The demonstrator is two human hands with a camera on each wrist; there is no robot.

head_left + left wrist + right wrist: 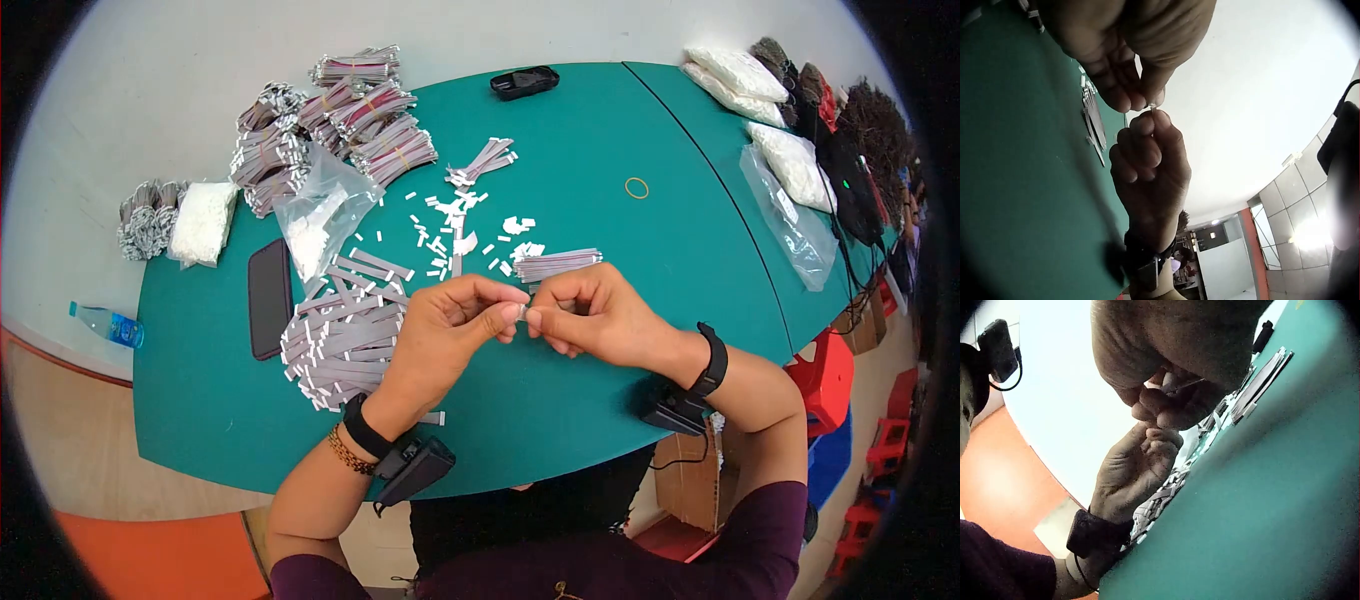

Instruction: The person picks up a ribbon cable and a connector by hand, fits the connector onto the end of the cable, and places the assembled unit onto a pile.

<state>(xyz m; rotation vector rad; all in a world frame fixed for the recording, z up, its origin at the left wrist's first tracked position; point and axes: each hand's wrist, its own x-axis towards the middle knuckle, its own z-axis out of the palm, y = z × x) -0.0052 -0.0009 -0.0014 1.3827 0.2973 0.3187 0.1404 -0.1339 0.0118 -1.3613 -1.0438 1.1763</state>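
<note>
Above the green table, my left hand (pixel 440 325) and right hand (pixel 605 315) meet fingertip to fingertip. Thumbs and forefingers of both pinch a tiny whitish piece (pixel 521 313); the left wrist view has the piece (pixel 1152 107) between the two sets of fingertips. In the right wrist view a thin pale strip (pixel 1186 385) shows among the curled fingers of the right hand; most of it is hidden. Left of the left hand lies a loose heap of grey flat ribbon cables (pixel 345 345) with white ends. Just beyond the right hand sits a neat stack of ribbon cables (pixel 558 263).
Small white pieces (pixel 455 215) are scattered beyond the hands. Bundled cables (pixel 365 115) are piled at the back left, near an open plastic bag (pixel 325 205). A phone (pixel 269 300) lies left. A rubber band (pixel 637 188) and black case (pixel 524 82) lie farther back.
</note>
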